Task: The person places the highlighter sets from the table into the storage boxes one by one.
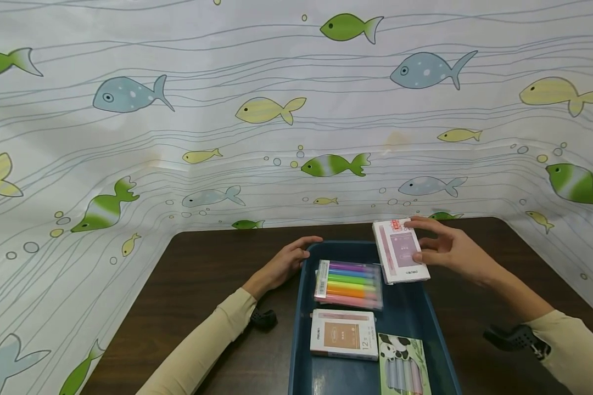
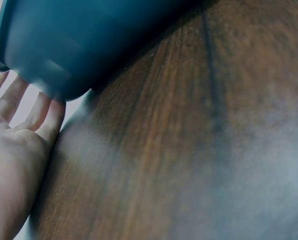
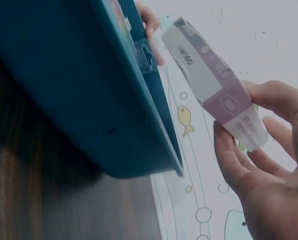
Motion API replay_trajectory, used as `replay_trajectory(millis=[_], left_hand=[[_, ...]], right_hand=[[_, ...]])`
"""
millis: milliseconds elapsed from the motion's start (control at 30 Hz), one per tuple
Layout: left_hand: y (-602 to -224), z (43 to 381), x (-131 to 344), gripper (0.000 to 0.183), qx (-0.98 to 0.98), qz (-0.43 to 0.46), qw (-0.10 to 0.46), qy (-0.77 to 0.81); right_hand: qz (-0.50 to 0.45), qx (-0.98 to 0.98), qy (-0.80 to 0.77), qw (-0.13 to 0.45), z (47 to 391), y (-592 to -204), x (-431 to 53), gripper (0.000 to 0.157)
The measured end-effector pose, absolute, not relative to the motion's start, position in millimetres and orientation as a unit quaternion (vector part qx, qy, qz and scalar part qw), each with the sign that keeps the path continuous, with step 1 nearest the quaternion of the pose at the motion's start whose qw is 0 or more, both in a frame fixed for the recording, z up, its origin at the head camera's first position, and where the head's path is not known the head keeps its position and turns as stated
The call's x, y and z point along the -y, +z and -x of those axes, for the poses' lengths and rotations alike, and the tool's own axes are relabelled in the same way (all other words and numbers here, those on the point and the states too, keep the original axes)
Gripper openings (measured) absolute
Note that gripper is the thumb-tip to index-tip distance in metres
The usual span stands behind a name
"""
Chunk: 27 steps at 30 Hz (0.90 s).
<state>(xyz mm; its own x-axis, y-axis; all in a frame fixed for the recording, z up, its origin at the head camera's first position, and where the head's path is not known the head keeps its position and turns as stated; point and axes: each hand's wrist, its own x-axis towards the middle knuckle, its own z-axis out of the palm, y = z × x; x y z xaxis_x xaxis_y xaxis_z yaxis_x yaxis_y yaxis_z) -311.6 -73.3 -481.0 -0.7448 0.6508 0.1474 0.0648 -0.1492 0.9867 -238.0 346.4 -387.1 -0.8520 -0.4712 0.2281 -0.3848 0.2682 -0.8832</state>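
Observation:
My right hand [image 1: 452, 249] pinches a white and purple box [image 1: 402, 251] between thumb and fingers, tilted above the right back part of a blue tray [image 1: 298, 329]. In the right wrist view the printed side of that box [image 3: 223, 85] shows. My left hand [image 1: 285, 263] holds the tray's back left corner, its fingers against the outer wall [image 2: 49, 112] in the left wrist view. Inside the tray lie a clear pack of rainbow-coloured pens [image 1: 351, 285], a white box with a tan label [image 1: 343, 334] and a green panda pack [image 1: 402, 365].
The tray stands on a dark brown wooden table [image 1: 202, 274]. Behind the table and along its sides hangs a white sheet printed with fish [image 1: 257, 66]. Black straps with devices are on the left wrist [image 1: 263, 320] and the right wrist [image 1: 516, 339].

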Motion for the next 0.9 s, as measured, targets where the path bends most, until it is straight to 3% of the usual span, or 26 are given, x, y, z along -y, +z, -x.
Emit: replay_trajectory(millis=[900], left_hand=[[-482.9,313.7,72.7,0.048,-0.629,-0.28,0.204,0.696]], right_hand=[[0.452,-0.705,-0.471,0.277,212.1,-372.3,-286.7,0.06]])
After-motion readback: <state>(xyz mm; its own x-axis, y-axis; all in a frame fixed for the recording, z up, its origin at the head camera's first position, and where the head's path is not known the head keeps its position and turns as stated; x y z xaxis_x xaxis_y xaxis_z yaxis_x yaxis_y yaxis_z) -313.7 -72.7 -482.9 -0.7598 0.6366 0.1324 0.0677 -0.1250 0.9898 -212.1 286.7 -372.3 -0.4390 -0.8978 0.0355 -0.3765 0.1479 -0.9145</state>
